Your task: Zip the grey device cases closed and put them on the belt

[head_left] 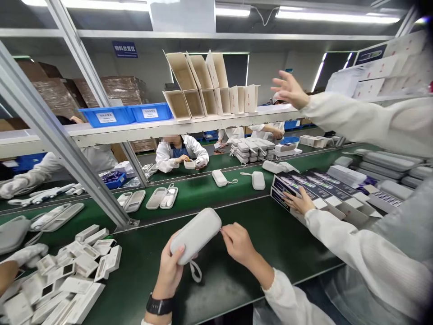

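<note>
My left hand [170, 271] grips a grey oblong zip case [196, 234] from below, just above the green work surface [237, 271]. A strap loop hangs under the case. My right hand [238, 243] pinches the case's right end with its fingertips, at the zipper. I wear a black watch on the left wrist.
A co-worker at my right rests one hand [299, 201] on dark printed boxes [314, 189] and raises the other hand [289, 90] toward the shelf of open cartons [203, 99]. White small boxes [67, 275] lie piled at left. Cases [219, 177] ride the conveyor; a person [181, 153] sits opposite.
</note>
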`<control>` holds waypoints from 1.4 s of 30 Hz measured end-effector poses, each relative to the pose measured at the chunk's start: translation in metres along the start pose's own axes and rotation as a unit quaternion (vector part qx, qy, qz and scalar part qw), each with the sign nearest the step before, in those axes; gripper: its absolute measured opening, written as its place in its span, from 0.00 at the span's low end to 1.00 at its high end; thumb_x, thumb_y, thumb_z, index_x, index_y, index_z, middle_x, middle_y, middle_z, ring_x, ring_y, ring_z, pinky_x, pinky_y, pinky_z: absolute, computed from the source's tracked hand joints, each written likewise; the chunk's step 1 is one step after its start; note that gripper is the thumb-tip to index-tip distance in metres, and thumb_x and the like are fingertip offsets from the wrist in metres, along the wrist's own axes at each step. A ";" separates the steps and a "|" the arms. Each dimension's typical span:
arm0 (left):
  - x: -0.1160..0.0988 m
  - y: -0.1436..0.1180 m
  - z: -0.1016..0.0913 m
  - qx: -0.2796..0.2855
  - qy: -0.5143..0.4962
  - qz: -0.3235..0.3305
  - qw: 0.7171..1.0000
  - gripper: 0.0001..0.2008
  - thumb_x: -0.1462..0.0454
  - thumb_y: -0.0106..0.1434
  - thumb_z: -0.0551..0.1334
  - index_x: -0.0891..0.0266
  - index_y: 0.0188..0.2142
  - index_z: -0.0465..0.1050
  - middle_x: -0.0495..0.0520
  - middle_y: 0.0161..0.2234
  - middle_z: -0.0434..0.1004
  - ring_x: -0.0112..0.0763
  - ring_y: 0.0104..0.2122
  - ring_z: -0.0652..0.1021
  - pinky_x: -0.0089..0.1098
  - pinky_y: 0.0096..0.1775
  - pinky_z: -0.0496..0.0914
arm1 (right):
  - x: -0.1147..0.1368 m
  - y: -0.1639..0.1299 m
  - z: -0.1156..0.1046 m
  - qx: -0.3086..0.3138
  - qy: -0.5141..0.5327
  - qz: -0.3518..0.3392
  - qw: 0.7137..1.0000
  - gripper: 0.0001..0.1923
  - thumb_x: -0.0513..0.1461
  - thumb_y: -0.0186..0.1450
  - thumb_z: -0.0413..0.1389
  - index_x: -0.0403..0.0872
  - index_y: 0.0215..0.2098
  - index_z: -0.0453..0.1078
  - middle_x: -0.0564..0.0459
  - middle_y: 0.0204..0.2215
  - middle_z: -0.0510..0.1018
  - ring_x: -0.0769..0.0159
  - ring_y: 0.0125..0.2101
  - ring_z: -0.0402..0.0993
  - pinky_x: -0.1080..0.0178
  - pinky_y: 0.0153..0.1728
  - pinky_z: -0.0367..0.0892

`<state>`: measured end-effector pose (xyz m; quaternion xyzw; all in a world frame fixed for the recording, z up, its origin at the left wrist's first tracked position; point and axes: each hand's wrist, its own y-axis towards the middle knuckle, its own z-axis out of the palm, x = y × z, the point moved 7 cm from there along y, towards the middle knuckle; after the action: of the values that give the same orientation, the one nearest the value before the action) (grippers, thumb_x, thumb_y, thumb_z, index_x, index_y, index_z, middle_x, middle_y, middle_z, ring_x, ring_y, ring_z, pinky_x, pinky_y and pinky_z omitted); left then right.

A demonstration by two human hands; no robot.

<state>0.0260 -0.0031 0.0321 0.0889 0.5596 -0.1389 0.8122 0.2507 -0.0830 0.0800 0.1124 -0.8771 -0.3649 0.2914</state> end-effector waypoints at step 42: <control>0.027 -0.040 0.016 0.133 -0.045 -0.235 0.962 0.31 0.58 0.50 0.76 0.66 0.51 0.72 0.69 0.46 0.80 0.55 0.42 0.82 0.49 0.45 0.75 | 0.045 0.000 0.024 0.226 -0.013 -0.233 0.946 0.09 0.34 0.71 0.50 0.46 0.32 0.68 0.53 0.30 0.71 0.66 0.32 0.59 0.58 0.40 0.54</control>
<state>0.0362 -0.0496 0.0134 0.0564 0.5044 -0.4028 0.7617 0.2002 -0.0875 0.0853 0.3715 -0.8899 -0.2159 0.1534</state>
